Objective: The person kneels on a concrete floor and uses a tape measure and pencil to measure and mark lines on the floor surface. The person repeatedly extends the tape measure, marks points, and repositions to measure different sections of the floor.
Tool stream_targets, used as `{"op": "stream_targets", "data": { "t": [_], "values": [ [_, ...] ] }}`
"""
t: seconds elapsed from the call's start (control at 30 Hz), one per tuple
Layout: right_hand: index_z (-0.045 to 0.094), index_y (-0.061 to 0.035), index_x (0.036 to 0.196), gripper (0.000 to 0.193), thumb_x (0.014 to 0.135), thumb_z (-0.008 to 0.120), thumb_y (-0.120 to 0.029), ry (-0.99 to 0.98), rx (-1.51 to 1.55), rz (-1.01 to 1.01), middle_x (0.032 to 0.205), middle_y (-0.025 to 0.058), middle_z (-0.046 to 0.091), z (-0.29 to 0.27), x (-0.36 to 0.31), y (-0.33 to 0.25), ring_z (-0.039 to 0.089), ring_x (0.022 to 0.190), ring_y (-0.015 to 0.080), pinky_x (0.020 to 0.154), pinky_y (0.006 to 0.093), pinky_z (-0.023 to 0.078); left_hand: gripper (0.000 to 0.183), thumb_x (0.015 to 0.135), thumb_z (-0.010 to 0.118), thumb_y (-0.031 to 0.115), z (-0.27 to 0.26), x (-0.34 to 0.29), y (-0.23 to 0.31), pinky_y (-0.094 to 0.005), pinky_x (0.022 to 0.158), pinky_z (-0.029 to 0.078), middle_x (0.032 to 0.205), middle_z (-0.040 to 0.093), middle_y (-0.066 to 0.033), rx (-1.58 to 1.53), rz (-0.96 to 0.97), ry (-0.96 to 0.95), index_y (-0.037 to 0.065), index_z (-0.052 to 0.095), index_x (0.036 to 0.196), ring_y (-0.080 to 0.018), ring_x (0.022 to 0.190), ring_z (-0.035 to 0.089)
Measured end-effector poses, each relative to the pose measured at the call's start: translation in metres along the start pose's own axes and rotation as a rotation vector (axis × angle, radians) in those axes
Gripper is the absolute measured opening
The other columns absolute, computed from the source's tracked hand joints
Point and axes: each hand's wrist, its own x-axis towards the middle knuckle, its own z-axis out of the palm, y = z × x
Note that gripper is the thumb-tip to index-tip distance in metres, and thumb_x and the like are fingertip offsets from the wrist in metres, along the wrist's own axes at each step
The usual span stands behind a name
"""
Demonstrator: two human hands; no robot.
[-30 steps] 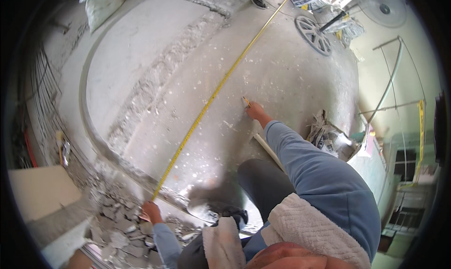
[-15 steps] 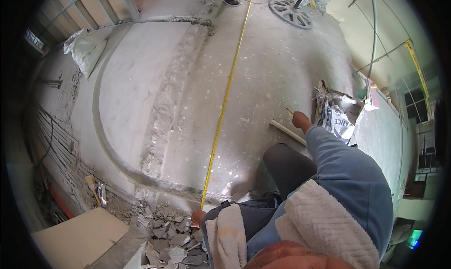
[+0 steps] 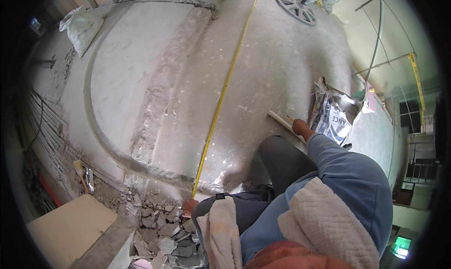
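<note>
By my left knee, my left hand (image 3: pixel 189 206) is closed at the near end of a yellow tape measure (image 3: pixel 220 104). Its blade stretches across the concrete floor toward the top of the view. My leg partly hides that hand. In my right hand (image 3: pixel 301 127) is a pencil (image 3: pixel 290 118), its tip pointing up and left. That hand is just above a white tube (image 3: pixel 281 120) lying on the floor beside my right knee. I cannot tell whether hand and tube touch.
Broken rubble (image 3: pixel 164 226) lies by my left hand, near a tan board (image 3: pixel 73 231) and a brush (image 3: pixel 81 172). A chipped groove (image 3: pixel 157 90) crosses the floor. A torn bag (image 3: pixel 334 116) stands at right, a white sack (image 3: pixel 81 29) far left, a spoked wheel base (image 3: pixel 296 8) far off.
My right hand with the pencil has drawn in closer to the white tube. My left hand stays at the tape's near end. The whole view has shifted a little.
</note>
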Motion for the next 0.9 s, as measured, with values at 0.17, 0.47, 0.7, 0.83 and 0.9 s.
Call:
{"op": "stream_targets", "data": {
  "t": [0.17,0.47,0.7,0.83,0.9],
  "values": [
    [0.065,-0.0020,0.104,0.026,0.088,0.053,-0.018,-0.027,0.141,0.053,0.108,0.0233,0.067,-0.006,-0.004,-0.041,0.064,0.103,0.0395,0.090,0.0462,0.050,0.028,0.091,0.056,0.027,-0.019,-0.017,0.003,-0.0503,0.074,0.051,0.090,0.071,-0.0174,0.018,-0.018,-0.003,0.006,0.073,0.081,-0.0364,0.084,0.069],
    [0.061,-0.0009,0.100,0.029,0.088,0.060,-0.027,0.008,0.238,-0.169,0.101,0.0240,0.065,0.014,0.011,-0.086,0.061,0.098,0.0420,0.086,0.0483,0.047,0.031,0.090,0.058,0.025,0.004,0.005,-0.016,-0.0541,0.073,0.047,0.083,0.068,-0.0252,-0.067,0.113,-0.006,-0.001,0.070,0.080,-0.0438,0.080,0.065],
    [0.061,-0.0017,0.104,0.031,0.086,0.064,-0.028,-0.133,0.183,-0.258,0.100,0.0231,0.065,0.021,0.018,-0.084,0.062,0.096,0.0402,0.085,0.0473,0.047,0.032,0.090,0.057,0.033,-0.026,-0.015,0.001,-0.0554,0.077,0.048,0.098,0.070,-0.0209,-0.037,-0.007,-0.050,0.005,0.072,0.095,-0.0436,0.090,0.065],
    [0.061,-0.0012,0.103,0.032,0.085,0.066,-0.028,-0.120,0.179,-0.290,0.097,0.0236,0.064,0.026,0.025,-0.079,0.062,0.095,0.0398,0.084,0.0472,0.047,0.034,0.090,0.058,0.037,-0.028,-0.016,0.000,-0.0554,0.077,0.048,0.099,0.070,-0.0203,-0.028,-0.021,-0.046,0.007,0.072,0.096,-0.0418,0.093,0.066],
    [0.061,-0.0013,0.103,0.033,0.085,0.065,-0.028,-0.112,0.161,-0.260,0.098,0.0231,0.065,0.031,0.029,-0.078,0.062,0.096,0.0395,0.085,0.0470,0.047,0.035,0.091,0.057,0.037,-0.015,-0.010,-0.009,-0.0546,0.078,0.049,0.098,0.070,-0.0208,-0.030,-0.013,-0.023,0.006,0.071,0.095,-0.0416,0.093,0.066]
  ]
}}
